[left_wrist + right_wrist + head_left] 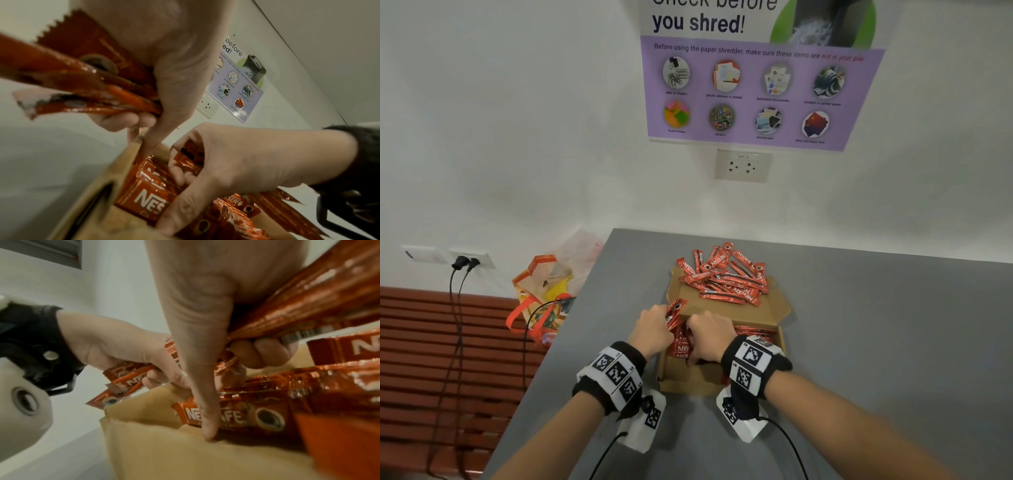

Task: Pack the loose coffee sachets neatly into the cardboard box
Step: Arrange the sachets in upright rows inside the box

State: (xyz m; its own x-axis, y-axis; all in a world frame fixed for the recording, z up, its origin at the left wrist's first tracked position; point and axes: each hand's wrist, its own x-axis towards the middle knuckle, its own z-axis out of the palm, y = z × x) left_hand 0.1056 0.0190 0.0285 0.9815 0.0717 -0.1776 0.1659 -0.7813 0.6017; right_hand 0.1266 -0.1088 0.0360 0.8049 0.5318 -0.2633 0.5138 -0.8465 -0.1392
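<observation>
Here both hands (pixel 681 334) clutch sachets (pixel 678 317) against the box's (pixel 774 310) left wall.

A grey table (pixel 876 342) carries an open cardboard box (pixel 774 310) and loose coffee sachets (pixel 722 260).

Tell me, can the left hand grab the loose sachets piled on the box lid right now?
Probably not yet: the left hand already grips a bundle of sachets. The way to the pile looks free otherwise.
</observation>
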